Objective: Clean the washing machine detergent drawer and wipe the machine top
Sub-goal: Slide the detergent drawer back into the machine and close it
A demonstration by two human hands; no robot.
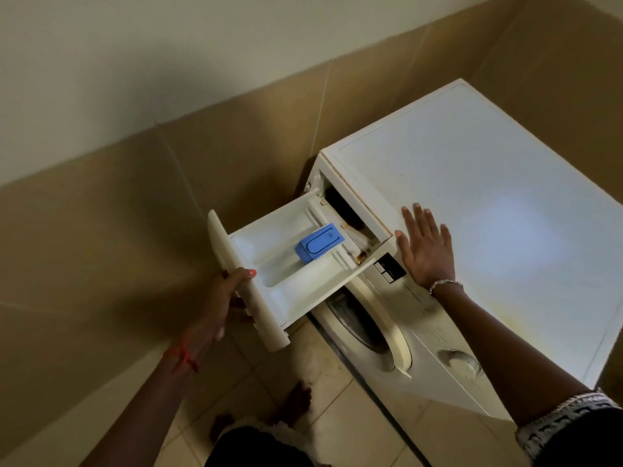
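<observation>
Detergent drawer: the white plastic detergent drawer (290,264) is at the centre of the frame. It is drawn far out of the white front-loading washing machine (424,332), with only its rear end at the slot mouth. I cannot tell whether it is free of its runners.
Left hand: the left hand (224,299), lower left of centre, grips the drawer's long cream front panel (224,246). The thumb lies over the top edge and the fingers curl underneath, a hold suited to pulling the drawer while carrying its weight.
Right hand: the right hand (424,247), right of centre, holds nothing. Its fingers are straight and spread, flat on the front corner of the machine top just beside the slot, probably to brace the machine against the pull.
Blue insert: a rectangular blue plastic cap (320,245) sits in the drawer's middle compartment, toward the rear.
Slot: the dark drawer slot (347,210), just above centre, shows brown grime along its lower edge. Rust-coloured stains mark the drawer's rear corner.
Machine top: the flat white machine top (505,197) fills the right of the frame, with yellowish marks near its front edge. No cloth is in view.
Stage: judged early, with the drawer coming out and neither cleaning nor wiping begun.
Risk: a drawer extended this far may tip or catch at its stop.
</observation>
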